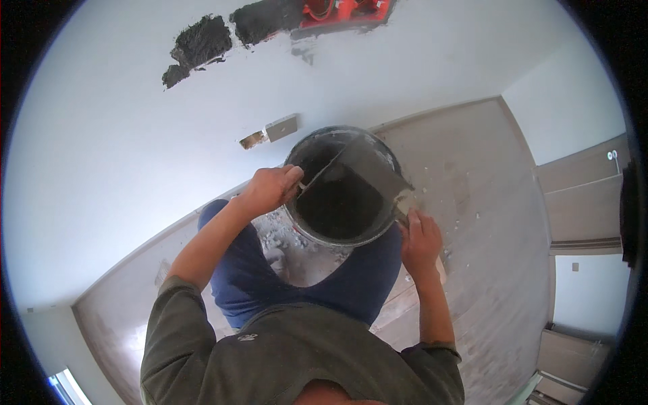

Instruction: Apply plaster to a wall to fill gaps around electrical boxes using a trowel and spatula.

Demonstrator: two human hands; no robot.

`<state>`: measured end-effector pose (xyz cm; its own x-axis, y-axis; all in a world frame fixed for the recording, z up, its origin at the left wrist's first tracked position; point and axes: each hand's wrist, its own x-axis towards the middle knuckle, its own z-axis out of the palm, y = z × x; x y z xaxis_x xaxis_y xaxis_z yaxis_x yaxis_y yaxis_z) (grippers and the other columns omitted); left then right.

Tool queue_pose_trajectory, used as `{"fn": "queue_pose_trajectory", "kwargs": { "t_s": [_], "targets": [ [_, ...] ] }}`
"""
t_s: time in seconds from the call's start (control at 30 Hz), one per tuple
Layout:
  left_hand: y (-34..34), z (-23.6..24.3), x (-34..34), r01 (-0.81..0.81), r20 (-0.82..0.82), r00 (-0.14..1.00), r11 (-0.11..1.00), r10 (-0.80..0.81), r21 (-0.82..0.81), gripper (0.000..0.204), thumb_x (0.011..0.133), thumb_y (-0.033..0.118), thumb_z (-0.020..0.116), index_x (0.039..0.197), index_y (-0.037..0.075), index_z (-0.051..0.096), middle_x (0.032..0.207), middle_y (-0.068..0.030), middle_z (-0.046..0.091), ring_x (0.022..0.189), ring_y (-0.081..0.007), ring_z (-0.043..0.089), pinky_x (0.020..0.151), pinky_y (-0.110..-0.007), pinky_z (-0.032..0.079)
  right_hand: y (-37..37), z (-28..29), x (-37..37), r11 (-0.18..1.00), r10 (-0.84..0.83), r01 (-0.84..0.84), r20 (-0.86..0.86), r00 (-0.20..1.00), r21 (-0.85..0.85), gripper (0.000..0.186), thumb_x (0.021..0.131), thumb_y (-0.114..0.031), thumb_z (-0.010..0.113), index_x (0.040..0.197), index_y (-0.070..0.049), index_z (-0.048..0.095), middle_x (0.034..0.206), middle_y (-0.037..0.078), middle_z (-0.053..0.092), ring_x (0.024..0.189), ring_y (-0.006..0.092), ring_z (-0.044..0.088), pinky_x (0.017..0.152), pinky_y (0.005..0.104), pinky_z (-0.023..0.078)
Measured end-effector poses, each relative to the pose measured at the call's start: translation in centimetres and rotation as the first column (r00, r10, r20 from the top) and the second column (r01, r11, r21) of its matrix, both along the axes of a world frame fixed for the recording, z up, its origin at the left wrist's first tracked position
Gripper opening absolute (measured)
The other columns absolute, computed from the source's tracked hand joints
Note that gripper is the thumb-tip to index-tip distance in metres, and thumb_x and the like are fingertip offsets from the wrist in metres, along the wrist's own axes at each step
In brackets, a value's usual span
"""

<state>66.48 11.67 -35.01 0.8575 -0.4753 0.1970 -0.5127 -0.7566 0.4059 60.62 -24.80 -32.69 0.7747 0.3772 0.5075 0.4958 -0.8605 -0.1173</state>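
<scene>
The trowel (378, 169) extends from the right fingers (420, 227) over the bucket (341, 243).

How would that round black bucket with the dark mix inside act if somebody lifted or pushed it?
The round black bucket would probably feel heavy for its size, since dark grey mix covers much of its inside, though how deep is unclear. Its smeared rim might feel gritty rather than slick. If tipped over, its round shape suggests it could roll.
</scene>
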Motion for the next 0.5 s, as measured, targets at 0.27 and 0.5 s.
{"fn": "queue_pose_trajectory", "kwargs": {
  "t_s": [0.27,0.5],
  "targets": [
    [-3.6,-0.5,-2.4,-0.436,-0.775,0.579,0.707,-0.253,-0.557,0.015,0.095,0.019,0.06,0.102,0.008,0.055,0.069,-0.0005,0.057,0.063,-0.0101,0.056,0.059,-0.029,0.048,0.2,0.5,2.2,0.999,-0.041,0.035,0.222,0.974,0.031,0.033,0.085,-0.013,0.068,0.111,0.003,0.057,0.109,0.02,0.061,0.092,0.038,0.06,0.076,0.043,0.049],
    [-3.8,-3.2,-2.6,-0.5,-0.739,0.519,0.549,-0.429,-0.67,0.017,0.093,0.018,0.063,0.084,0.008,0.052,0.069,-0.0031,0.057,0.062,-0.0139,0.057,0.058,-0.029,0.045,-0.1,1.4,6.4,0.998,0.069,-0.062,0.311,0.948,-0.032,0.034,0.085,-0.013,0.064,0.116,0.0,0.058,0.113,0.017,0.061,0.099,0.0362,0.058,0.087,0.0483,0.046]
  ]
}}
